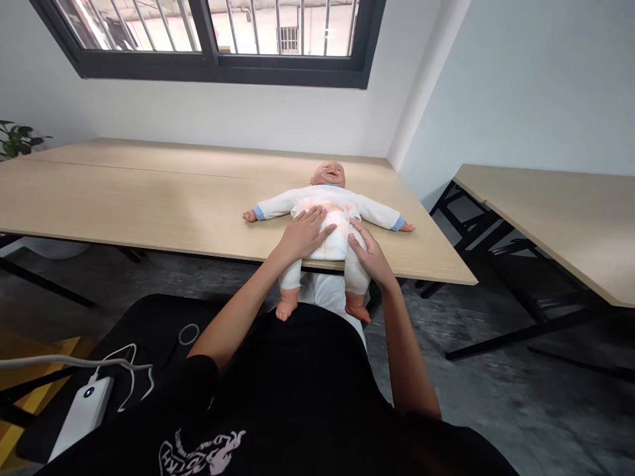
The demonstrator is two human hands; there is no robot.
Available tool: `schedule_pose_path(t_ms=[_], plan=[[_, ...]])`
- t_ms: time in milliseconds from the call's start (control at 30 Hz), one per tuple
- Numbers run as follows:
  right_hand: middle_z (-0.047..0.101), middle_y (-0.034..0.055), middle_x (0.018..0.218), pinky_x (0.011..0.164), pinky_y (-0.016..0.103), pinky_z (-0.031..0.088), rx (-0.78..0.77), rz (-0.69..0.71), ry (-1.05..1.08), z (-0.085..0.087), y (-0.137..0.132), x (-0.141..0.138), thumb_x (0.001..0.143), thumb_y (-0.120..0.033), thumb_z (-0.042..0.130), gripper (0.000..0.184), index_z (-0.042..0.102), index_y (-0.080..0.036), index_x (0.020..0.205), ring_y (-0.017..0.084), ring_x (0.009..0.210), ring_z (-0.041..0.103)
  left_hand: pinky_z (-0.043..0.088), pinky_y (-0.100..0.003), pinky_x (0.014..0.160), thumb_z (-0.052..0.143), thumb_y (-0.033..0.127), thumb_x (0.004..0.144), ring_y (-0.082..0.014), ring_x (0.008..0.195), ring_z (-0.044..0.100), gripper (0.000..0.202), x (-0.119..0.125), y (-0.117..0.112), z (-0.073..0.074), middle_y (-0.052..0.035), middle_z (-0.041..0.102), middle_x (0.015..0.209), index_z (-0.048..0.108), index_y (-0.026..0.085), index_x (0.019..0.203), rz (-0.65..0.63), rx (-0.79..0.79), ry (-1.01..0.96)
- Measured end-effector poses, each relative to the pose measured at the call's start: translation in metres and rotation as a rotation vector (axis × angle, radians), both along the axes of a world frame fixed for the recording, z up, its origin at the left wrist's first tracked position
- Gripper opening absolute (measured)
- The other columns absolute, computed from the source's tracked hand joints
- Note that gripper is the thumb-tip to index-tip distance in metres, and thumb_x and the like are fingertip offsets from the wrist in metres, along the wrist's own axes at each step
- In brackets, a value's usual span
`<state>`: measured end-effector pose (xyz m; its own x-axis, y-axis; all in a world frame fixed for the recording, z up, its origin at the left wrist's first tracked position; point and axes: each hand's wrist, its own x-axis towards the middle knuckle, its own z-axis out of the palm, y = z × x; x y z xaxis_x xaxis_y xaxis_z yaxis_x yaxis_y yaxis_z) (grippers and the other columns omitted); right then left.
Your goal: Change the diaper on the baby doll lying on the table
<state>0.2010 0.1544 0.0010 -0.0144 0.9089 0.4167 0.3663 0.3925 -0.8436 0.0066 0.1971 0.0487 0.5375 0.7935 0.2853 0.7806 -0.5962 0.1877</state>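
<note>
A baby doll (329, 174) lies on its back on the wooden table (208, 218), arms spread and legs hanging over the front edge. It wears a white top with blue cuffs, and a white diaper (333, 246) covers its hips. My left hand (305, 235) rests flat on the diaper's front at the waist, fingers stretched out. Against the doll's thigh and the diaper's side lies my right hand (368, 252), its fingers extended and slightly apart. Neither hand grips anything that I can make out.
A second table (555, 218) with black legs stands to the right. At the lower left, a black chair (153, 324) holds a white power bank (82, 413) with a cable and a beaded bracelet (188, 334). A barred window (218, 39) is set in the wall behind.
</note>
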Motion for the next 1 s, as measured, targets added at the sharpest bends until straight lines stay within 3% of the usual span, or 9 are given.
schedule_pose_path(t_ms=[167, 333, 567, 800, 1000], plan=[[0.039, 0.0087, 0.158, 0.133, 0.041, 0.017, -0.049, 0.026, -0.038, 0.004, -0.005, 0.002, 0.087, -0.072, 0.057, 0.084, 0.048, -0.016, 0.149, 0.023, 0.153, 0.031, 0.021, -0.042, 0.128, 0.023, 0.045, 0.109, -0.0226, 0.156, 0.026, 0.062, 0.000, -0.001, 0.003, -0.0157, 0.035, 0.162, 0.039, 0.005, 0.155, 0.011, -0.035, 0.006], [0.027, 0.0077, 0.163, 0.134, 0.043, 0.013, -0.095, 0.067, -0.096, 0.008, -0.015, 0.000, 0.075, -0.065, 0.074, 0.102, 0.037, -0.016, 0.157, 0.025, 0.156, 0.021, 0.016, -0.046, 0.129, 0.024, 0.045, 0.109, -0.0231, 0.157, 0.023, 0.063, 0.001, -0.006, 0.004, -0.0157, 0.034, 0.163, 0.037, 0.005, 0.156, 0.022, -0.040, 0.026], [0.024, 0.0066, 0.165, 0.134, 0.044, 0.010, -0.082, 0.061, -0.135, 0.004, -0.018, -0.001, 0.079, -0.062, 0.070, 0.099, 0.033, -0.017, 0.159, 0.025, 0.157, 0.018, 0.014, -0.048, 0.130, 0.025, 0.047, 0.108, -0.0234, 0.157, 0.023, 0.064, 0.000, -0.004, 0.000, -0.0148, 0.032, 0.164, 0.034, 0.006, 0.157, 0.019, -0.051, -0.010], [0.026, 0.0059, 0.164, 0.133, 0.045, 0.010, -0.092, 0.078, -0.106, 0.008, -0.021, 0.002, 0.080, -0.058, 0.071, 0.095, 0.035, -0.019, 0.159, 0.025, 0.156, 0.020, 0.017, -0.039, 0.130, 0.014, 0.045, 0.109, -0.0167, 0.157, 0.022, 0.061, -0.018, 0.003, -0.006, -0.0076, 0.033, 0.165, 0.035, 0.016, 0.159, -0.034, -0.149, -0.321], [0.022, 0.0043, 0.166, 0.133, 0.045, 0.013, -0.173, 0.070, -0.123, 0.005, -0.063, 0.015, 0.083, -0.056, 0.074, 0.102, 0.022, -0.024, 0.164, 0.026, 0.157, 0.020, 0.024, -0.046, 0.128, 0.038, 0.051, 0.105, -0.0252, 0.159, 0.015, 0.061, -0.035, -0.010, -0.018, -0.0092, 0.027, 0.167, 0.038, 0.019, 0.158, -0.032, -0.090, -0.422]])
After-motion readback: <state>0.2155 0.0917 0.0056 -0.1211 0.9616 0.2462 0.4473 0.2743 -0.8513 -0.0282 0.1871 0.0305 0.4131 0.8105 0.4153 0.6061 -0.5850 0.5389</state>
